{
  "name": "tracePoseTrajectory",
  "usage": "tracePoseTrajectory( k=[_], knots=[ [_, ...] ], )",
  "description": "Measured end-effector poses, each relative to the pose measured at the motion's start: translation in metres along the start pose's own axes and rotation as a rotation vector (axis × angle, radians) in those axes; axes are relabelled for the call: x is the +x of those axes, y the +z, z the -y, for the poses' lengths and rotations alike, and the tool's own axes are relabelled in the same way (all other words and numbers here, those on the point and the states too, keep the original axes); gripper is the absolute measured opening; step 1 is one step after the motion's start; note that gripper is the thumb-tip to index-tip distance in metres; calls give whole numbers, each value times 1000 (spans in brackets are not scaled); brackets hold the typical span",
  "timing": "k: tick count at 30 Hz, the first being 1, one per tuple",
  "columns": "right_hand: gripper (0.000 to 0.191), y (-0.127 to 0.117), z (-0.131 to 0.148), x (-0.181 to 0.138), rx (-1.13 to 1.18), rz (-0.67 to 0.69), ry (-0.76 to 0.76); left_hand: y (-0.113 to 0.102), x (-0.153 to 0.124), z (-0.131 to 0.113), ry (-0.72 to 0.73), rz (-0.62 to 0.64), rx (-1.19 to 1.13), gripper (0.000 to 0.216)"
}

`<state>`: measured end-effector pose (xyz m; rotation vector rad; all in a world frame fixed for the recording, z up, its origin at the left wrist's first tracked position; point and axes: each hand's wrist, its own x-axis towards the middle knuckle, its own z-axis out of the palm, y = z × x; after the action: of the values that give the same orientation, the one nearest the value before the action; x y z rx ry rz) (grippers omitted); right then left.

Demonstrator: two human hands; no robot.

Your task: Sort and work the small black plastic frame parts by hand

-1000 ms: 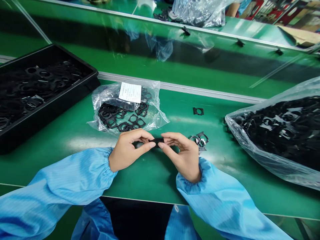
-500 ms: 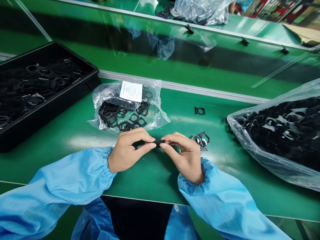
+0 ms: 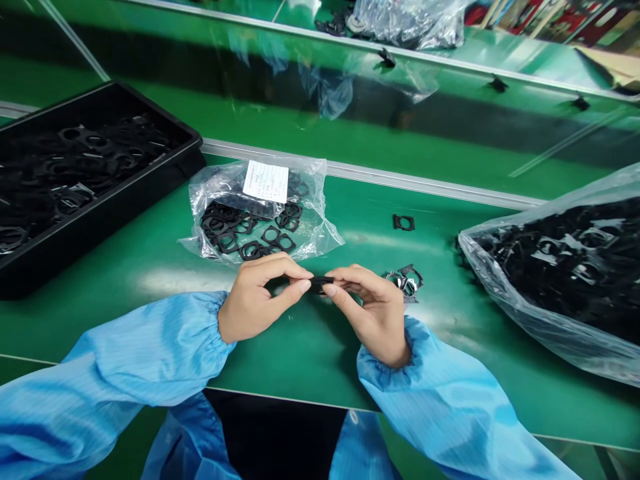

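Note:
Between my two hands is a small black plastic part [image 3: 321, 285], seen nearly edge-on above the green bench. My left hand [image 3: 263, 297] pinches its left end between thumb and fingers. At the other end, the thumb and fingertips of my right hand [image 3: 373, 307] grip it too. Just beyond my right hand lies a little pile of black ring-shaped parts [image 3: 411, 283]. A single black frame with a round hole [image 3: 403, 223] rests farther back. Behind my left hand, a clear plastic bag [image 3: 320, 230] with a white label holds several black rings.
A black bin [image 3: 150, 180] full of black parts stands at the left. On the right is a large clear bag [image 3: 505, 293] filled with similar parts. A metal rail [image 3: 370, 177] runs along the bench's back, below a green panel with black clips on top.
My hands keep their grip on the black part, which is tilted slightly and shows more of its face. The whole view has shifted a little.

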<state>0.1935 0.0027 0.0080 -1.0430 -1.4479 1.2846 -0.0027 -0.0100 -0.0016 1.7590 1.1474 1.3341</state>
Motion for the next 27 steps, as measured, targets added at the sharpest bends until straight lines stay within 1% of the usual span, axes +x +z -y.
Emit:
tracePoseTrajectory(
  k=[4, 7, 10, 14, 16, 18, 22, 27],
  knots=[
    [21, 1, 0, 3, 168, 5, 165, 2, 0, 2, -153, 24, -122, 4],
    [30, 1, 1, 5, 229, -3, 211, 4, -1, 5, -199, 53, -209, 11],
    [33, -1, 3, 7, 250, 9, 221, 4, -2, 6, -161, 67, -141, 14],
    [36, -3, 2, 8, 224, 67, 263, 2, -2, 3, 3, 27, 46, 7],
    [37, -3, 0, 8, 197, 112, 284, 0, -1, 1, 77, 6, 85, 10],
    [37, -3, -1, 9, 177, 143, 294, -1, 0, 0, 113, -10, 100, 14],
    [35, -3, -4, 9, 155, 153, 275, -1, 0, 1, 105, -14, 95, 14],
    [35, -2, -7, 7, 180, 157, 263, 0, -3, 4, 10, -67, -19, 17]
  ],
)
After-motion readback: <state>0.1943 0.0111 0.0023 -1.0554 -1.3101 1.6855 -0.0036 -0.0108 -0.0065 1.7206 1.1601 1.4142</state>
